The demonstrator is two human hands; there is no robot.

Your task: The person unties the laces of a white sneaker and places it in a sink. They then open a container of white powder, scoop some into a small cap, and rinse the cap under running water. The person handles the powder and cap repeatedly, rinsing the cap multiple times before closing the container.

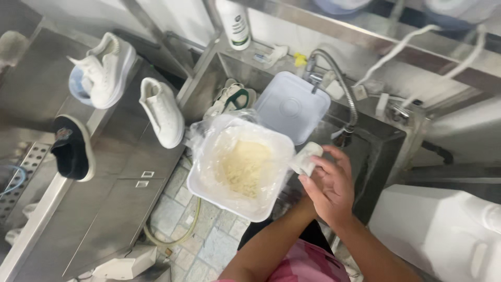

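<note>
Both hands (326,183) grip small white scoop (307,158) beside powder tub (209,184); lid (292,107), faucet (339,86), sneakers (162,112) behind.

Bright, even overhead light. Glare washed out the white canister (443,235) at the lower right and streaked the steel counter (104,209). Sink basin (376,156) lay in shadow. Soft motion blur throughout; frame edges bowed.
</note>
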